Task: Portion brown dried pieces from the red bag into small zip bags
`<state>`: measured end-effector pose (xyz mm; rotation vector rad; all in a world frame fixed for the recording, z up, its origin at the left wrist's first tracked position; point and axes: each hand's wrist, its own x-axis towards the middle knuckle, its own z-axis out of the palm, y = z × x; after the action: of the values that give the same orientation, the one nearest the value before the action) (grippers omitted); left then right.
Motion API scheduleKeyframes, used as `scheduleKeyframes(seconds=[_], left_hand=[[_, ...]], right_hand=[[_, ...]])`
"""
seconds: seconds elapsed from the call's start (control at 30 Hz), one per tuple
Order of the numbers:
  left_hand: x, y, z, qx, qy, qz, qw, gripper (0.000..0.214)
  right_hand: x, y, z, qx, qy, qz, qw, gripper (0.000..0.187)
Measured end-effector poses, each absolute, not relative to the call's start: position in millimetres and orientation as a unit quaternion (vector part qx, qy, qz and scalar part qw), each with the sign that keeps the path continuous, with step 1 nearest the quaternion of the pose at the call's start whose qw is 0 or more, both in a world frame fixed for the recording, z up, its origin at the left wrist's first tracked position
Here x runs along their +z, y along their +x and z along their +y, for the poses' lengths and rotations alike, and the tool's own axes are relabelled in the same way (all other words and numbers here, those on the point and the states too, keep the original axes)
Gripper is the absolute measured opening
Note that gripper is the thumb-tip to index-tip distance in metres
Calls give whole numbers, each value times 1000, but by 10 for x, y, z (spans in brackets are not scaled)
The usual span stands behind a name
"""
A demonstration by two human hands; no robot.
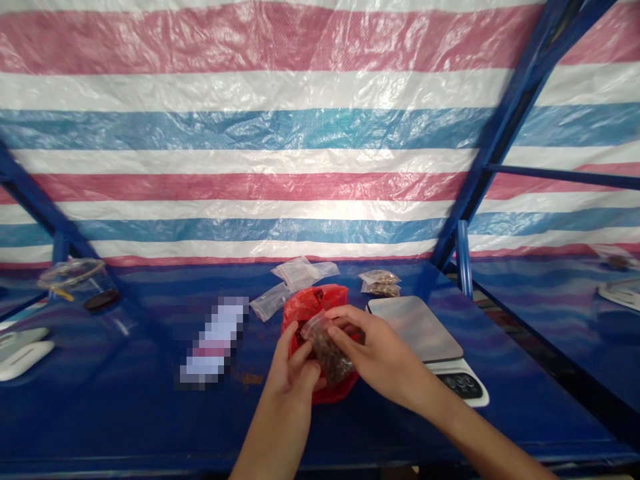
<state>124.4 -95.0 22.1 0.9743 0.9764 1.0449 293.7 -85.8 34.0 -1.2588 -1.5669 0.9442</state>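
Both my hands meet over a red plastic bag (pixel 311 303) lying on the blue table (pixel 125 413). My left hand (pixel 296 367) pinches the lower end of a small clear bag of brown bits (pixel 329 352). My right hand (pixel 373 350) comes in from the right and its fingers close on the upper edge of the same small bag. The small bag is held tilted above the red bag's open mouth.
A white digital scale (pixel 425 333) with a grey platter stands just right of the hands. Empty clear bags (pixel 300 273) and filled small bags (pixel 381 283) lie behind. A clear container (pixel 83 283) sits far left, a white device (pixel 23 350) at the left edge, blue frame posts (pixel 463 257) on the right.
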Motion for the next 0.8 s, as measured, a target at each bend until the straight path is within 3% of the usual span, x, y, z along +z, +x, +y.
scheduleKeyframes(seconds=[0.13,0.57,0.7,0.8], left_hand=[[186,1289,-941,472,474,438,600,74],[289,1276,-1055,484,585,420,497,51],[301,1255,-1020,495,597,435,458,53],[266,1200,-967,488,645,458,369,42]], right_hand=[[329,2948,-839,419,-500,-573,497,23],[516,3067,-914,404,-490,-573,519,19],[557,3203,-901,344,-512,-571,541,21],[599,3408,-877,246,-546,-537,595,24]])
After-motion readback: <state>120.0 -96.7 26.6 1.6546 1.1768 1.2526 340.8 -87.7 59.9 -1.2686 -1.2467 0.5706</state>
